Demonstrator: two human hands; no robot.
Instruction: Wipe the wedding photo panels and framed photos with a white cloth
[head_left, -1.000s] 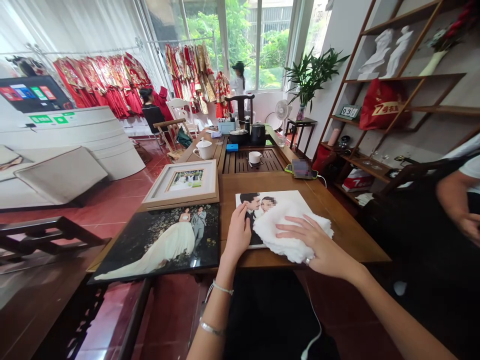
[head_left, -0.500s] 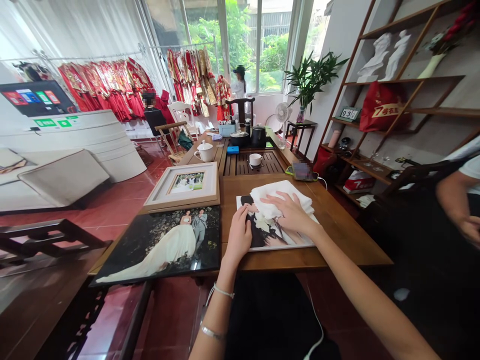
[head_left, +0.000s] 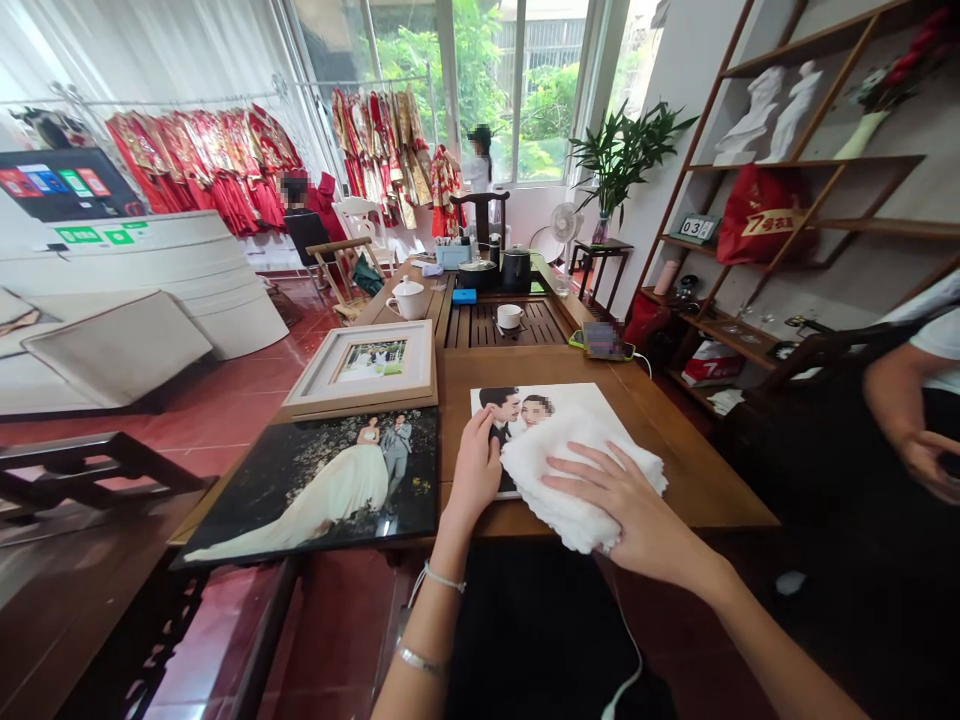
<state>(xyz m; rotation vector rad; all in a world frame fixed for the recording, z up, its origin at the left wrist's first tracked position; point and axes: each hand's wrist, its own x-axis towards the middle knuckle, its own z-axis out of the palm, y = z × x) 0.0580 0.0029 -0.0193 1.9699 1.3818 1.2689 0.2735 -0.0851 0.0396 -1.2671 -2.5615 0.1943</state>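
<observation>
1. My left hand [head_left: 478, 455] lies on the left edge of a photo panel [head_left: 517, 408], fingers stretched out; I can't tell whether it grips the edge or only rests there.
2. My right hand [head_left: 611, 500] is spread over a white cloth [head_left: 544, 460]; my thumb is hidden, so I can't tell whether I'm grasping the cloth or just pressing on it.
3. The panel lies flat on the wooden table [head_left: 682, 480] in front of me. The cloth covers much of its lower part and spills past its near edge.
4. To the left of my left hand lies a dark, glossy photo [head_left: 322, 480], with a framed picture [head_left: 371, 360] just beyond it.
5. Farther off, a white cup [head_left: 510, 316] sits on a slatted tray [head_left: 547, 337], and a lidded pot [head_left: 406, 298] stands left of the tray.
</observation>
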